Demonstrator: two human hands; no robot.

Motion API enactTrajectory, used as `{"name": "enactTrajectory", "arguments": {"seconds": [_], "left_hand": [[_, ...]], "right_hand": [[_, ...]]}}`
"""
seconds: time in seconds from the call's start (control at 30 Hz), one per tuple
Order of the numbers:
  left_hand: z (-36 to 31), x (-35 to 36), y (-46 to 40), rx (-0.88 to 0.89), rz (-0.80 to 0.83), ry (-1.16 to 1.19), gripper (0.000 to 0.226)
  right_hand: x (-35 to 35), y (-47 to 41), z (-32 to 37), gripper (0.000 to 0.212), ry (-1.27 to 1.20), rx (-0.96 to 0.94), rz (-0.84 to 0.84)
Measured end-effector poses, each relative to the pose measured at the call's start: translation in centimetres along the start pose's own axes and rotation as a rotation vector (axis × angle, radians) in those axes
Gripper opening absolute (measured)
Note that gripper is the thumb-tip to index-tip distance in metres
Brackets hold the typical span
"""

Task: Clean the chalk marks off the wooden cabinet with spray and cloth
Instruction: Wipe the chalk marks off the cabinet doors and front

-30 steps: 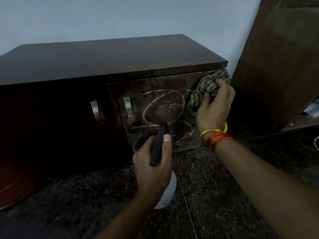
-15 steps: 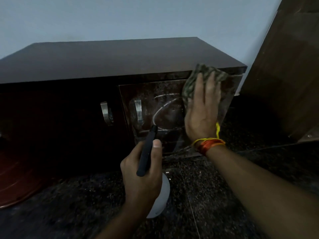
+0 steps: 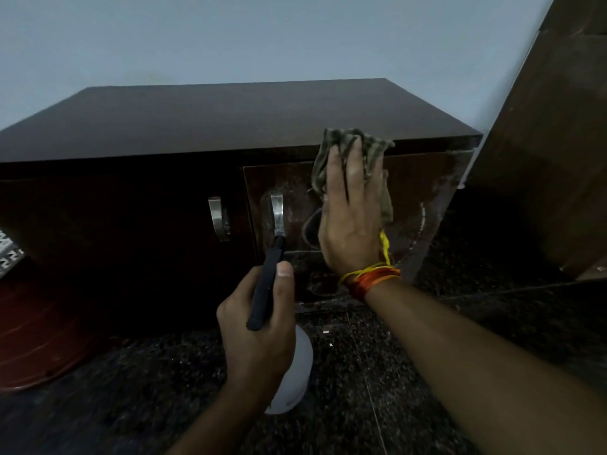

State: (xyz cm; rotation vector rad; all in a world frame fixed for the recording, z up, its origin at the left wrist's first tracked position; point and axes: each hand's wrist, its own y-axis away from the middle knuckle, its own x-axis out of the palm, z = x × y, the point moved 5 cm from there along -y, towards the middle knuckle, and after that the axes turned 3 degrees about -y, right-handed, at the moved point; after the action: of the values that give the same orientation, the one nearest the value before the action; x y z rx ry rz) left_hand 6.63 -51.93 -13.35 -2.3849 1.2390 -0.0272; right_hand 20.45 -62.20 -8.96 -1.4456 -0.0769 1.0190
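Right hand: the right hand (image 3: 353, 221) lies flat with straight fingers on the cloth (image 3: 369, 149), pressing it against the upper part of the cabinet's right door (image 3: 423, 178); this grip is open, not curled round the cloth.
Cloth: greenish and crumpled, it sticks out above the fingertips to the edge of the cabinet top and hangs down on both sides of the hand.
Left hand: the left hand (image 3: 259, 326) is nearer, its grip closed round the spray bottle (image 3: 295, 372), thumb laid along the black spray head (image 3: 266, 287).
Spray bottle: white body below the hand, above the floor; the black head points far, toward the right door.
Chalk marks: the chalk marks (image 3: 308, 224) show as curved pale lines left of the right hand, and another arc (image 3: 422, 218) lies right of it; fainter smears sit lower on the door near the wrist.
Cabinet: the wooden cabinet (image 3: 230, 116) is dark brown and low, with two metal handles (image 3: 218, 218) near the centre.
Wrist: orange and yellow threads (image 3: 371, 277) are tied round the right wrist.
Floor: dark speckled stone floor (image 3: 361, 372).
Right side: a brown wooden panel (image 3: 542, 159) stands beside the cabinet.
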Motion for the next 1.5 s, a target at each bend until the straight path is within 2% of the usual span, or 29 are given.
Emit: {"name": "enactTrajectory", "arguments": {"seconds": [0.07, 0.17, 0.27, 0.37, 0.53, 0.67, 0.77, 0.87, 1.03, 1.17, 1.23, 1.37, 1.43, 1.5], "left_hand": [[-0.1, 0.1, 0.4, 0.0, 0.018, 0.017, 0.04], [-0.1, -0.5, 0.6, -0.016, 0.031, 0.056, 0.034], [0.1, -1.4, 0.4, -0.02, 0.016, 0.049, 0.028], [0.3, -2.3, 0.1, -0.008, 0.009, 0.035, 0.018], [0.6, -2.8, -0.1, 0.007, 0.0, 0.01, 0.032], [0.4, -2.8, 0.2, 0.007, 0.007, 0.02, 0.026], [0.2, -3.6, 0.0, 0.008, 0.017, 0.029, 0.018], [0.6, -4.7, -0.3, 0.027, 0.006, 0.014, 0.016], [1.2, -5.5, -0.3, 0.027, -0.01, -0.022, 0.021], [1.0, -4.9, -0.2, 0.017, -0.013, -0.008, 0.025], [0.7, -4.5, -0.1, 0.014, 0.011, 0.006, 0.021], [1.1, -4.9, 0.1, 0.017, 0.015, -0.022, 0.021], [1.2, -5.1, 0.0, 0.017, -0.005, -0.035, 0.022], [1.1, -4.8, 0.0, 0.014, -0.008, -0.042, 0.024]], "right_hand": [[-0.9, -0.1, -1.7, 0.064, 0.043, -0.02, 0.005], [-2.6, -0.2, -4.5, 0.061, 0.017, 0.143, -0.041], [-2.6, -0.3, -3.5, 0.06, 0.017, 0.224, -0.084], [-1.4, -0.9, -0.1, 0.062, 0.021, 0.106, -0.066], [1.2, -1.5, 5.7, 0.062, 0.048, -0.199, -0.007], [0.6, -1.8, 4.0, 0.06, 0.13, -0.321, 0.045], [-0.5, -1.6, 1.8, 0.065, 0.173, -0.26, 0.011], [-0.2, -1.6, 3.3, 0.062, 0.15, -0.205, -0.033], [1.5, -2.5, 7.6, 0.056, 0.144, -0.408, 0.001], [1.3, -2.7, 6.8, 0.056, 0.166, -0.501, 0.03], [0.5, -2.6, 4.8, 0.061, 0.219, -0.474, 0.012], [-0.9, -1.9, 2.4, 0.063, 0.223, -0.277, -0.051], [-0.2, -1.8, 3.7, 0.063, 0.186, -0.276, -0.039], [0.8, -1.9, 5.3, 0.058, 0.149, -0.355, -0.001]]}}
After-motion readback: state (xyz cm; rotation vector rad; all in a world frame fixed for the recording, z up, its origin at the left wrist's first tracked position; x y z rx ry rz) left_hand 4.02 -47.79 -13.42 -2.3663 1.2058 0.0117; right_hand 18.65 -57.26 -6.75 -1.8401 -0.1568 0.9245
